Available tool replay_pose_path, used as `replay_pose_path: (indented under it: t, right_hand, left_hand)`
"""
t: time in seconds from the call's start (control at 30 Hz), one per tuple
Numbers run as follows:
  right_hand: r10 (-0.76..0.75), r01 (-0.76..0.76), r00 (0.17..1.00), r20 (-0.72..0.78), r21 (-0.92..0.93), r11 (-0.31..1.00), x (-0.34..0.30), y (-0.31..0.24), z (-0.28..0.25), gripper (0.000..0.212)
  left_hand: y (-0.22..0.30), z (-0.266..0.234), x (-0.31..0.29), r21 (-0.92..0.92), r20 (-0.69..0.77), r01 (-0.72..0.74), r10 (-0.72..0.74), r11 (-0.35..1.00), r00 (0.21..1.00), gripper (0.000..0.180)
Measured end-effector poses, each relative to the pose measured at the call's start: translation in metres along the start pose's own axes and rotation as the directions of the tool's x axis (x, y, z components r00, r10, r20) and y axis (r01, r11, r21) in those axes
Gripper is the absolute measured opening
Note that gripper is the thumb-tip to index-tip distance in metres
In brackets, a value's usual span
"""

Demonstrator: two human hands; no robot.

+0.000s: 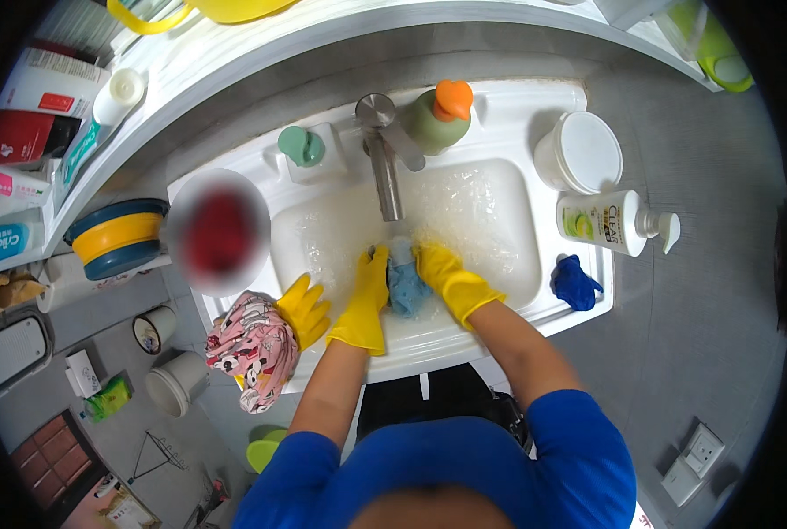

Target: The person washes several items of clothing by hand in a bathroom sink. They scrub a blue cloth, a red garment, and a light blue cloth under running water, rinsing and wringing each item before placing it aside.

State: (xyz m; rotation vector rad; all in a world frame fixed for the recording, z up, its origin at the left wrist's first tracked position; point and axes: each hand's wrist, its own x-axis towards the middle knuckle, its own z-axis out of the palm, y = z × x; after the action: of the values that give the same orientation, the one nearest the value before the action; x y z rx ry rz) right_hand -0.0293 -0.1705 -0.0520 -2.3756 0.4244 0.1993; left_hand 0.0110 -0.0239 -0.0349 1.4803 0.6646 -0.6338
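Both my hands wear yellow rubber gloves and are low in the white sink, below the metal faucet. A wet light-blue cloth hangs bunched between them, right under the spout. My left hand closes on the cloth's left side near the top. From the other side my right hand grips it with curled fingers; some fingertips are hidden by the cloth and glove. Water with bubbles covers the basin around them.
A pink patterned cloth and a spare yellow glove lie on the left rim. A dark-blue cloth, a white pump bottle and a white tub sit along the right. A green bottle with orange top stands behind.
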Motion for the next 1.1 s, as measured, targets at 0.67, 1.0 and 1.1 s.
replay_pose_path:
  t: [0.67,1.0,1.1]
  right_hand:
    - [-0.084,0.085,0.996,0.039,-0.026,0.996,0.021,-0.055,-0.100,0.034]
    - [0.178,-0.214,0.973,0.146,0.291,0.932,-0.001,-0.049,-0.032,0.044]
    - [-0.184,0.154,0.976,0.118,0.229,0.961,-0.018,-0.112,-0.062,0.038]
  left_hand:
    - [0.046,-0.010,-0.039,-0.318,0.154,0.079,-0.030,0.945,0.988,0.027]
    - [-0.007,-0.021,0.007,-0.083,0.175,0.025,-0.010,0.996,0.984,0.044]
    - [0.006,-0.020,-0.002,-0.454,0.443,0.302,-0.081,0.838,0.893,0.043]
